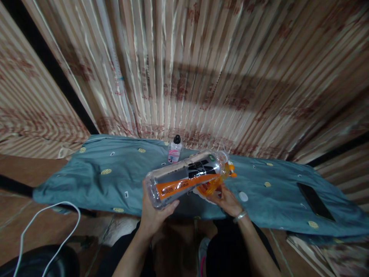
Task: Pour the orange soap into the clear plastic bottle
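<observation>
A large clear plastic bottle (187, 175) with an orange and black label lies tilted in the air, its neck towards the right. My left hand (155, 211) is wrapped round its bottom end from below. Under the neck, my right hand (226, 200) holds an orange see-through plastic piece (212, 186), partly covered by the bottle; its kind I cannot make out. On the cloth to the right lies a round white cap (243, 196). Behind the big bottle stands a small clear bottle (174, 151) with a black top and pink label.
A green-blue patterned cloth (98, 184) covers the long narrow surface before me. A black phone (315, 201) lies at its right end. Pleated curtains (184, 77) hang close behind. A white cable (43, 209) loops at the lower left, over a black rounded seat (43, 261).
</observation>
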Demonstrator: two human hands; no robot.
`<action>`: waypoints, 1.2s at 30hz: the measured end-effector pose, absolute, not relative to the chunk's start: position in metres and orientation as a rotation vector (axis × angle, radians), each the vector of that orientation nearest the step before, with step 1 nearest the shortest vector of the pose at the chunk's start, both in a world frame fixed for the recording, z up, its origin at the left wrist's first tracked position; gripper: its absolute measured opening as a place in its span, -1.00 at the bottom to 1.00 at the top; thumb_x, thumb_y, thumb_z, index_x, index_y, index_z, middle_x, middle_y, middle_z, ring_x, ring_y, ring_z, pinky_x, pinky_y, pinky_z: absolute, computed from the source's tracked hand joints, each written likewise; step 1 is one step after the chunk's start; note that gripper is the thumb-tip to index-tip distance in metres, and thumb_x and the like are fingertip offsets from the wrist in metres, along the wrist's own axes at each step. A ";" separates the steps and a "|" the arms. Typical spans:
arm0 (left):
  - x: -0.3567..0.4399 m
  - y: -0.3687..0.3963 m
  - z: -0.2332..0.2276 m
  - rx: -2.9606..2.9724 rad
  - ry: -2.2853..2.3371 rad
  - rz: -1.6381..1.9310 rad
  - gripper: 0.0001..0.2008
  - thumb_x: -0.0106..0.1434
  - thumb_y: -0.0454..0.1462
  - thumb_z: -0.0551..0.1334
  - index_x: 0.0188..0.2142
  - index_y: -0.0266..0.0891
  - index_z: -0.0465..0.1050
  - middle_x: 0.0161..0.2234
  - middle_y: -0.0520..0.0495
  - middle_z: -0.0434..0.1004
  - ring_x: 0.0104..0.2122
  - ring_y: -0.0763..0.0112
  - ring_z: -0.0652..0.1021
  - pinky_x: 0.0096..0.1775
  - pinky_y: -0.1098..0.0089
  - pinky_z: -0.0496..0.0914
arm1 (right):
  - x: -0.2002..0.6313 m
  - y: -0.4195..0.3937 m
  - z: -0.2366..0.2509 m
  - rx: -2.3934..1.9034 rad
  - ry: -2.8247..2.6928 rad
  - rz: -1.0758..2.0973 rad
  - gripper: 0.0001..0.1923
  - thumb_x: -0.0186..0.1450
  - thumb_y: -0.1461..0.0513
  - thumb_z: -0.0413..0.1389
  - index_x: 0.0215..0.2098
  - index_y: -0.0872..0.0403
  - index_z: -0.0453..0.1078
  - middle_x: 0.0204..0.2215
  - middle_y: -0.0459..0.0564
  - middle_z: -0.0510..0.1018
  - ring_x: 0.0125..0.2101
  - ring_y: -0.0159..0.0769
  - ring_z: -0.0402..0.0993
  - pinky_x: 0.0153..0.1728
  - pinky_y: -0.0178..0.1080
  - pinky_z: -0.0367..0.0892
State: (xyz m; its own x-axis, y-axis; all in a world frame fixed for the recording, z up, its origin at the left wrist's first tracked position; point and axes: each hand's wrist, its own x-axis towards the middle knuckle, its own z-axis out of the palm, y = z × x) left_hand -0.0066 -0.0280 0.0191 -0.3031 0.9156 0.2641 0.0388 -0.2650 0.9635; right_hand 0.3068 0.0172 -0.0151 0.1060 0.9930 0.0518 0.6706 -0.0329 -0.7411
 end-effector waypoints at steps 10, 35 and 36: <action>-0.006 -0.028 0.023 1.211 1.303 1.637 -0.09 -0.02 0.17 0.68 0.19 -0.12 0.42 0.05 -0.21 0.72 0.11 -0.18 0.77 0.28 -0.18 0.62 | 0.277 0.025 -0.015 -1.736 -1.265 0.721 -0.35 0.01 -0.16 0.54 -0.07 -0.07 0.54 -0.10 0.19 0.88 -0.05 0.25 0.85 -0.03 0.06 0.68; -0.006 -0.028 0.025 1.252 1.330 1.670 -0.06 -0.04 0.18 0.68 0.21 -0.14 0.46 0.09 -0.24 0.69 0.18 -0.23 0.73 0.31 -0.21 0.61 | 0.276 0.031 -0.025 -1.784 -1.310 0.558 -0.43 0.08 -0.28 0.48 -0.25 -0.06 0.59 -0.25 0.21 0.85 -0.17 0.19 0.84 -0.22 -0.07 0.61; -0.006 -0.028 0.025 1.251 1.326 1.669 -0.06 -0.04 0.18 0.68 0.21 -0.14 0.46 0.08 -0.24 0.69 0.17 -0.21 0.74 0.31 -0.20 0.61 | 0.276 0.031 -0.025 -1.789 -1.311 0.559 -0.43 0.07 -0.29 0.47 -0.26 -0.07 0.58 -0.27 0.21 0.85 -0.18 0.19 0.84 -0.22 -0.06 0.60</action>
State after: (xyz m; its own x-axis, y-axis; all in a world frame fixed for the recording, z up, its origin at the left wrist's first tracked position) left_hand -0.0062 -0.0279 0.0254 -0.3269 0.9035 0.2770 0.0651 -0.2709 0.9604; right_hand 0.2757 0.0311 -0.0247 0.3568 0.9270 0.1152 0.5581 -0.1127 -0.8221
